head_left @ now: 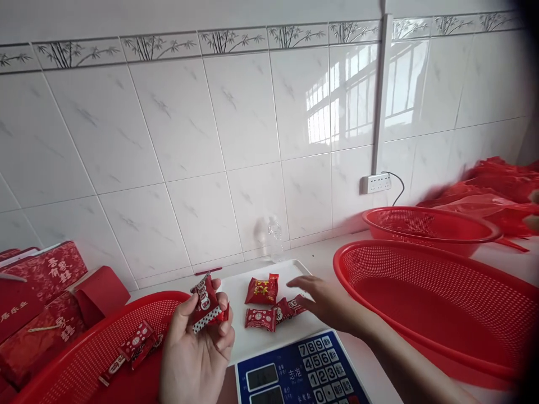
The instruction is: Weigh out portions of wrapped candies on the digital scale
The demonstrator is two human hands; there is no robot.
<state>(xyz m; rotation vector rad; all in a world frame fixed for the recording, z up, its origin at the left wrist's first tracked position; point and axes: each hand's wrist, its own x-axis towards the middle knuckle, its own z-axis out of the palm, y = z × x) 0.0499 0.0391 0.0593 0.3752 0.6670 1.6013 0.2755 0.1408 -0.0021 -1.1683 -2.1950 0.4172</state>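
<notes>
My left hand (202,336) is closed around small red wrapped candies (205,297), one with white lettering and a black-and-white dotted edge. Over the right side of the white weighing tray (236,348), my right hand (326,300) reaches in with its fingers apart. Just left of its fingertips lie several red packets: a larger packet with yellow characters (261,290), a patterned packet (260,318) and a dark red packet (290,307). Whether the fingertips touch the nearest packet, I cannot tell. The blue scale panel (295,370) is in front of the tray.
A red basket (143,300) at left holds several wrapped candies (137,342). Red gift boxes (54,303) stand beyond it. At right are a large red basket (425,297) and a smaller one (429,221), with red plastic bags (497,185) behind. A clear bottle (275,235) stands by the wall.
</notes>
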